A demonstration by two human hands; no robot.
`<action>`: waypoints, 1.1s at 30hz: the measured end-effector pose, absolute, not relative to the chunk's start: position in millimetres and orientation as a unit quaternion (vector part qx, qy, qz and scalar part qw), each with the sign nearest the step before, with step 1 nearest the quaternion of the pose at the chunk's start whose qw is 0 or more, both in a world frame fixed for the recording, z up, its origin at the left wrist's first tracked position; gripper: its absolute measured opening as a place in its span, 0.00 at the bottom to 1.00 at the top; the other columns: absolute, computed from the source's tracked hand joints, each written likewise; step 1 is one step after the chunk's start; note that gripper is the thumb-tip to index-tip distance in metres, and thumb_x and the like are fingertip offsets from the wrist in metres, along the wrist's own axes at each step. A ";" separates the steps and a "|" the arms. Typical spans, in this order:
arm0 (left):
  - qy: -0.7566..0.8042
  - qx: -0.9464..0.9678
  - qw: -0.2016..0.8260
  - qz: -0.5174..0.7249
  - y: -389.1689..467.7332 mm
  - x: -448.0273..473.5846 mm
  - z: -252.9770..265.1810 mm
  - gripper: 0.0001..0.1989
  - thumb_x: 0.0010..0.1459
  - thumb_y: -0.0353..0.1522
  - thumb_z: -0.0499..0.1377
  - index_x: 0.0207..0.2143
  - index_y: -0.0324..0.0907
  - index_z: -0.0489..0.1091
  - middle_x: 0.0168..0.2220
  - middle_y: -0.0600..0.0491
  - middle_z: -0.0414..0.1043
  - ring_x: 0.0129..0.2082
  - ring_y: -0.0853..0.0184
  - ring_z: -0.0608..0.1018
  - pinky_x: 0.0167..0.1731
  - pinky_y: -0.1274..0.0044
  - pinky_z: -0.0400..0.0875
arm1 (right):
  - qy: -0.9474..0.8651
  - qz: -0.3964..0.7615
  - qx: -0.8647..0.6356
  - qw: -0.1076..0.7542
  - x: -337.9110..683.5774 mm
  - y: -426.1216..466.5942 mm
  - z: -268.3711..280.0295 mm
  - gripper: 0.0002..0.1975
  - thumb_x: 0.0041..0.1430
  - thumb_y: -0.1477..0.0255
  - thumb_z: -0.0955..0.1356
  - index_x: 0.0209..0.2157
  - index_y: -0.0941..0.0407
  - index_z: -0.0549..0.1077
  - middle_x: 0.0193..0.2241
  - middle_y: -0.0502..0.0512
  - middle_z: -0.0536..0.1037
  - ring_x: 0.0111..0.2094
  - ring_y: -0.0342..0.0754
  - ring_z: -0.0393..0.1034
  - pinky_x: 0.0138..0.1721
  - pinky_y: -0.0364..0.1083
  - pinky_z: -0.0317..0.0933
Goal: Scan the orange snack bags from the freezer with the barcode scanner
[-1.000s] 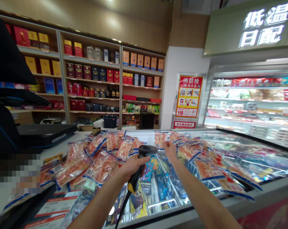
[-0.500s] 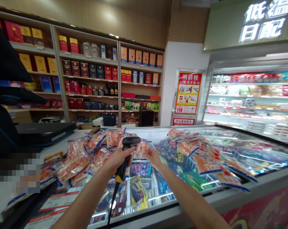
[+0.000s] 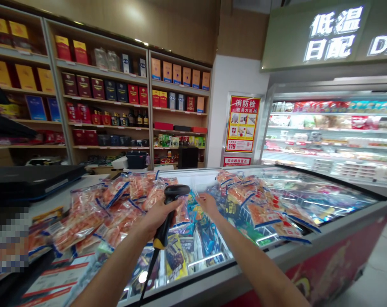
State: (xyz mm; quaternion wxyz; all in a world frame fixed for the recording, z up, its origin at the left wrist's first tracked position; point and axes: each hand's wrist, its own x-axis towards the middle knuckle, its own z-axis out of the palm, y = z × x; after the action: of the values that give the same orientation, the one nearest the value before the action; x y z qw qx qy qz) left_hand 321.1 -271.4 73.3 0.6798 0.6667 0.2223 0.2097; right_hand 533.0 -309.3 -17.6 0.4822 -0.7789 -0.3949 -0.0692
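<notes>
My left hand (image 3: 159,215) is wrapped round the grip of a black and yellow barcode scanner (image 3: 163,232). Its head points up over the chest freezer, and a cable runs down from the grip. Just behind the scanner is a clear packet of orange-pink food (image 3: 182,213), partly hidden by it; whether my left fingers touch this packet, I cannot tell. To the right of that packet, my right hand (image 3: 208,207) hovers over the freezer, fingers loosely bent and nothing visible in them. Similar packets with blue edges form a left pile (image 3: 84,213) and a right pile (image 3: 260,209).
Beneath my hands, a glass-topped chest freezer (image 3: 276,260) holds colourful bags. Price sheets (image 3: 55,273) lie at the lower left, near a black flat device (image 3: 36,181). Behind stand shelves of boxes (image 3: 110,91), a fire-hydrant poster (image 3: 242,123) and a lit chiller (image 3: 334,140).
My right hand has let go of the packet, which now sits further left behind the scanner. The view has turned to the right. My left hand keeps the scanner.
</notes>
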 end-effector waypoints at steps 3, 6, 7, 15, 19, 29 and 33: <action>0.202 0.674 0.685 0.189 -277.1 332.4 67.0 0.16 0.42 0.43 0.56 0.17 0.39 0.59 0.11 0.58 0.61 0.11 0.76 0.63 0.13 0.82 0.57 | -0.316 -0.155 -0.834 0.425 573.3 -342.1 -8.9 0.15 0.47 0.65 0.61 0.34 0.58 0.70 0.33 0.58 0.73 0.36 0.49 0.65 0.37 0.45 0.55; 0.197 0.689 0.676 0.173 -282.5 343.2 64.1 0.17 0.41 0.43 0.55 0.16 0.38 0.60 0.10 0.57 0.61 0.10 0.76 0.63 0.13 0.82 0.56 | -0.239 -0.224 -0.881 0.340 612.0 -379.7 1.7 0.17 0.47 0.66 0.61 0.39 0.58 0.68 0.39 0.61 0.69 0.43 0.53 0.60 0.41 0.49 0.52; 0.198 0.692 0.674 0.168 -284.3 346.5 64.1 0.17 0.41 0.43 0.55 0.15 0.38 0.60 0.10 0.57 0.61 0.10 0.76 0.63 0.13 0.82 0.56 | -0.216 -0.237 -0.893 0.316 623.4 -390.7 4.7 0.18 0.47 0.65 0.61 0.40 0.57 0.67 0.41 0.62 0.68 0.44 0.55 0.58 0.41 0.51 0.52; 0.206 0.687 0.678 0.164 -293.8 364.6 64.1 0.17 0.40 0.43 0.56 0.14 0.39 0.59 0.08 0.58 0.60 0.09 0.75 0.62 0.12 0.82 0.54 | -0.114 -0.166 -0.952 0.229 676.2 -423.0 7.9 0.19 0.44 0.58 0.61 0.32 0.57 0.72 0.36 0.65 0.70 0.42 0.61 0.60 0.39 0.60 0.48; 0.204 0.690 0.677 0.156 -291.6 366.6 63.2 0.17 0.40 0.43 0.56 0.14 0.38 0.59 0.09 0.57 0.61 0.09 0.76 0.62 0.12 0.82 0.55 | -0.169 -0.136 -0.941 0.261 675.5 -411.7 5.1 0.17 0.39 0.61 0.65 0.28 0.59 0.72 0.32 0.64 0.73 0.38 0.58 0.64 0.36 0.54 0.53; 0.203 0.694 0.676 0.144 -295.0 350.2 81.4 0.17 0.39 0.42 0.58 0.14 0.38 0.59 0.09 0.57 0.61 0.10 0.76 0.62 0.13 0.83 0.55 | -0.316 -0.173 -0.747 0.558 606.5 -362.6 -12.7 0.09 0.43 0.70 0.59 0.25 0.58 0.67 0.25 0.53 0.71 0.29 0.44 0.65 0.33 0.42 0.56; 0.183 0.680 0.692 0.162 -289.8 342.9 83.6 0.16 0.42 0.42 0.56 0.16 0.38 0.60 0.10 0.57 0.62 0.10 0.76 0.63 0.13 0.83 0.56 | -0.338 -0.164 -0.717 0.587 582.1 -355.3 -13.3 0.08 0.43 0.69 0.59 0.24 0.57 0.65 0.24 0.53 0.71 0.29 0.45 0.64 0.33 0.43 0.55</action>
State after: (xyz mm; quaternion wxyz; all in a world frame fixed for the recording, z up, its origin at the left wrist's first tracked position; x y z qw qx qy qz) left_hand 342.9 -289.8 83.6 0.6919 0.6796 0.1826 0.1616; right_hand 582.1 -355.3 -13.3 0.5873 -0.7167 -0.3384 -0.1640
